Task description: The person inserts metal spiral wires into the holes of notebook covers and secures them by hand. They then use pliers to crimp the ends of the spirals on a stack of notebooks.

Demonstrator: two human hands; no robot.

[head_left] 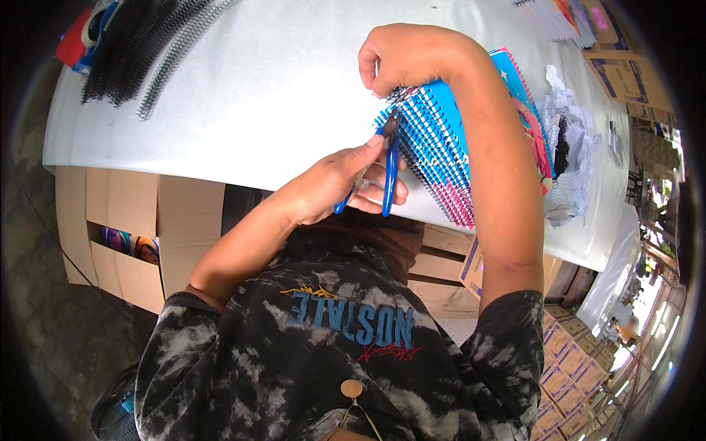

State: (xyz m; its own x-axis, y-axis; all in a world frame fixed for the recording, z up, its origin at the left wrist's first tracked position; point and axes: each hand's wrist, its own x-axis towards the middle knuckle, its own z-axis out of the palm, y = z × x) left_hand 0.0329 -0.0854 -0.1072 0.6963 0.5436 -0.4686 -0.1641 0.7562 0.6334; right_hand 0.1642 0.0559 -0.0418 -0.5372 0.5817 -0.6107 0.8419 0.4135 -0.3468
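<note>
- Head view, hands: the left hand [334,184] is closed around the blue handles of a pair of cutting pliers [387,165], whose dark nose points up at the wire spine of the top notebook. The right hand [401,55] is curled, its fingertips pinching the upper end of the same spine.
- Head view, work: a stack of spiral-bound notebooks [448,143], blue and pink covers fanned out, lies on the white table [272,95] near its front edge, under the right forearm.
- Head view, surroundings: loose black binding coils [140,48] lie at the table's far left; crumpled paper scraps [570,147] sit just right of the stack; cardboard boxes [125,228] stand beneath the table.
</note>
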